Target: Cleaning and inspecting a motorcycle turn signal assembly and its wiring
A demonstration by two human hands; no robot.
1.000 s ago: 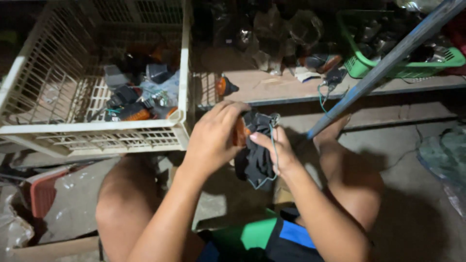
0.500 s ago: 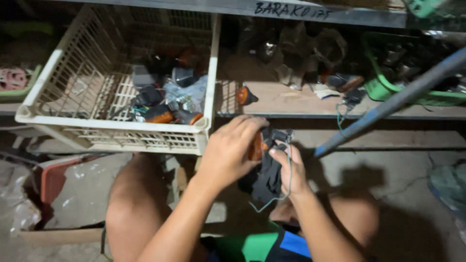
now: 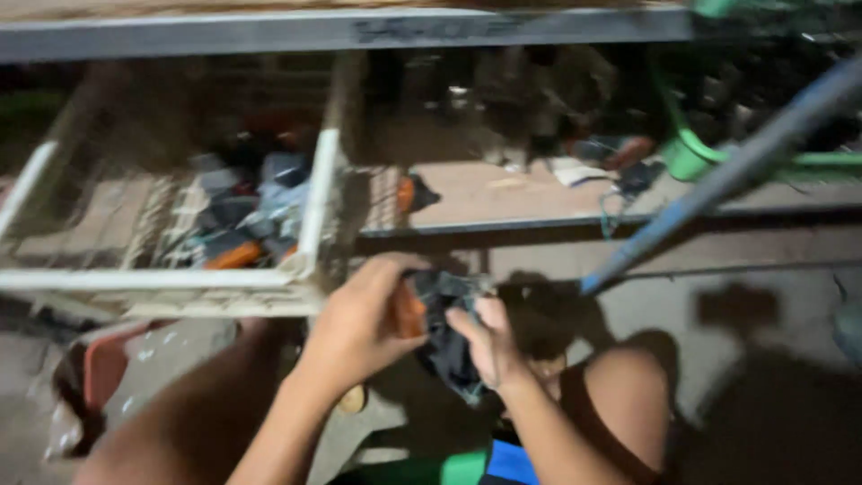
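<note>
Both my hands grip one dark, bulky object with an orange part (image 3: 440,332) in front of my lap. My left hand (image 3: 364,323) wraps its left side, covering most of the orange part. My right hand (image 3: 489,341) clasps its right side with fingers curled around it. What the object is cannot be told, as the picture is blurred. A cream plastic basket (image 3: 180,280) stands just beyond my left hand, holding several dark and orange parts (image 3: 242,224).
A low shelf board (image 3: 503,198) runs behind the basket with small items on it. A green plastic basket (image 3: 718,162) sits at the right. A blue-grey metal bar (image 3: 718,180) slants across the right. A red container (image 3: 99,368) lies on the floor at left.
The view has tilted upward and blurred, showing a shelf edge along the top. My hands still hold the same dark object, now lower in the picture.
</note>
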